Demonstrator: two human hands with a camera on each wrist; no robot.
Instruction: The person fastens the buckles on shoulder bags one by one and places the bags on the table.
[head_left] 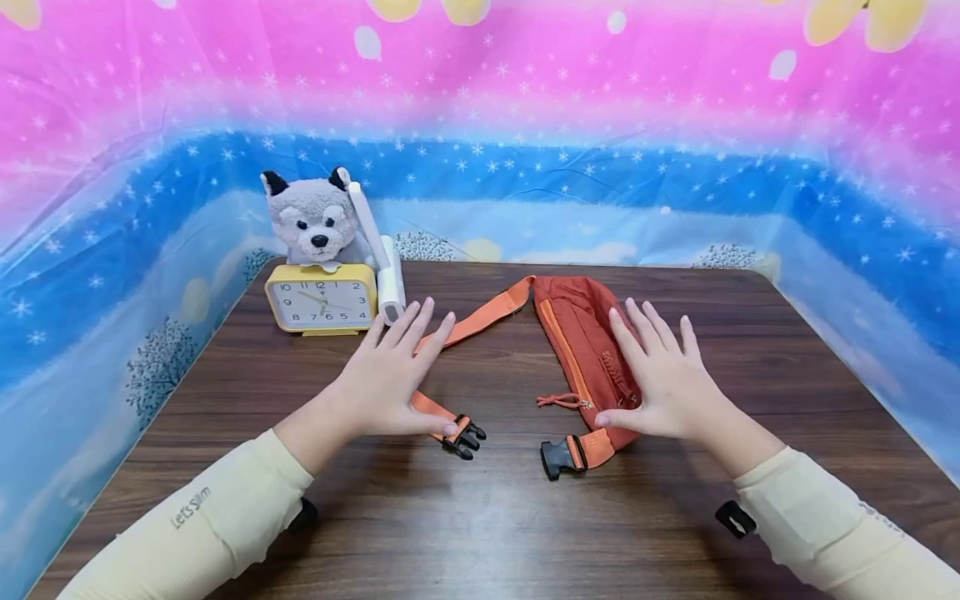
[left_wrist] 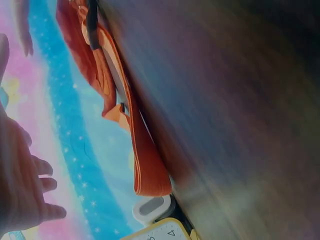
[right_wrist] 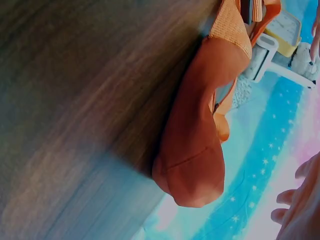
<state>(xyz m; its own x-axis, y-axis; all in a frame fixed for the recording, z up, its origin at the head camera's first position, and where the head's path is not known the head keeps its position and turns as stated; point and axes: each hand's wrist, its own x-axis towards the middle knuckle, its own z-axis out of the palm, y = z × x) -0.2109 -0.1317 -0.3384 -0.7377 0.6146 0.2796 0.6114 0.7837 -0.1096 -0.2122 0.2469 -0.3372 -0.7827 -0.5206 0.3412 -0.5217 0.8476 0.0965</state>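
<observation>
A rust-red waist bag (head_left: 562, 333) with an orange zipper lies on the wooden table, its orange strap (head_left: 487, 317) running off to the left. The strap's black prong buckle half (head_left: 467, 437) and the dark socket half (head_left: 561, 458) lie apart from each other. My left hand (head_left: 386, 375), fingers spread, is over the strap and hides part of it; nothing is held. My right hand (head_left: 671, 383), also spread, overlaps the bag's right side in the head view. In the right wrist view the bag (right_wrist: 195, 135) lies below that hand's fingers (right_wrist: 287, 196).
At the back left stand a yellow alarm clock (head_left: 321, 300), a grey plush dog (head_left: 315, 221) and a white folding device (head_left: 382, 258) beside it. A patterned cloth (head_left: 480, 167) hangs behind and around the brown table (head_left: 487, 533).
</observation>
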